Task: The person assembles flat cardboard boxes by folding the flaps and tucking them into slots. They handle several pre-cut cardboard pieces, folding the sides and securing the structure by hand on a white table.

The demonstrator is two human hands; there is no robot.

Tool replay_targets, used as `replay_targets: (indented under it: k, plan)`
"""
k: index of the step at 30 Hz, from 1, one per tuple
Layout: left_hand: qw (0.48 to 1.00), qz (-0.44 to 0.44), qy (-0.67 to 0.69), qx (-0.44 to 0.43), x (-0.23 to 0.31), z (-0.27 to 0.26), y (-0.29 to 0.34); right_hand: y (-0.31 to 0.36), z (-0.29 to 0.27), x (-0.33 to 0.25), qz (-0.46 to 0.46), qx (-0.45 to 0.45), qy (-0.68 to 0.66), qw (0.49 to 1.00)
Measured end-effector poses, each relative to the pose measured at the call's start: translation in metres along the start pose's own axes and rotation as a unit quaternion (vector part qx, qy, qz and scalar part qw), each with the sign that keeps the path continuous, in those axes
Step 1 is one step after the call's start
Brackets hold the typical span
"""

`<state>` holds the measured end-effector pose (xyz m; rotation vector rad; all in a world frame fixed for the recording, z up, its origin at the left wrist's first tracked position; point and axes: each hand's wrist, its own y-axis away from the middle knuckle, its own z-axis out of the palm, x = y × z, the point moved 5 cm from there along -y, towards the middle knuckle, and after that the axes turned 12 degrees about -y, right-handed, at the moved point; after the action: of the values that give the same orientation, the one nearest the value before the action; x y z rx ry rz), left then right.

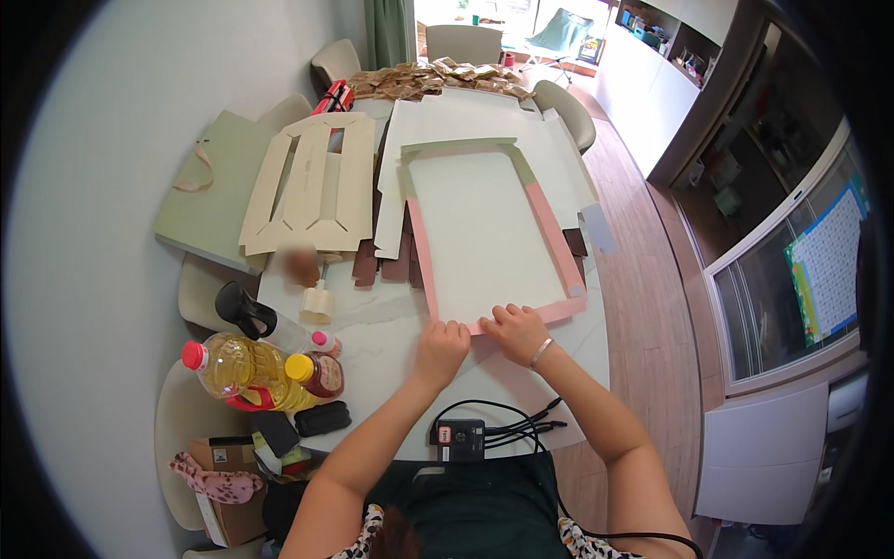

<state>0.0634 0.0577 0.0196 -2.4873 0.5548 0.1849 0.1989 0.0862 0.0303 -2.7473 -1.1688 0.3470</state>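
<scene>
1. Your left hand [441, 343] lies flat, fingers loosely curled, pressing the near edge of the card sheet [475, 238]; it grips nothing.
2. Your right hand [515, 328] rests just beside it, fingers bent on the sheet's pink border [559, 244], also clamped on nothing.
3. The sheet lies flat mid-table [391, 349], its far border green.
4. A beige cut-out [312, 186] lies to its left, over a green folder [209, 186].
5. Oil bottle [244, 368], small jar [318, 373] and spray bottle [256, 317] stand near your left forearm.
6. A black device [460, 440] with cables sits at the near edge.

bottles [251, 368] left of cardboard sheet [480, 238]
</scene>
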Motion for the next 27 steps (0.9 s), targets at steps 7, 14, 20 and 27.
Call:
replay_targets:
  k: [7,14,20,27]
  plan:
    - [0.999,0.008,0.000,-0.036,-0.024,0.012,-0.007,-0.021,0.010,-0.015,-0.040,0.090,0.024,0.995]
    - [0.995,0.012,0.076,-0.056,-0.025,0.020,0.001,-0.017,0.031,-0.022,-0.013,0.123,0.002,0.992]
    - [0.989,-0.007,0.145,-0.031,-0.021,0.017,0.000,0.015,0.016,-0.004,-0.002,0.186,-0.012,0.982]
    - [0.950,-0.045,0.308,0.039,0.001,0.024,-0.006,0.017,-0.013,-0.006,-0.021,0.235,-0.128,0.963]
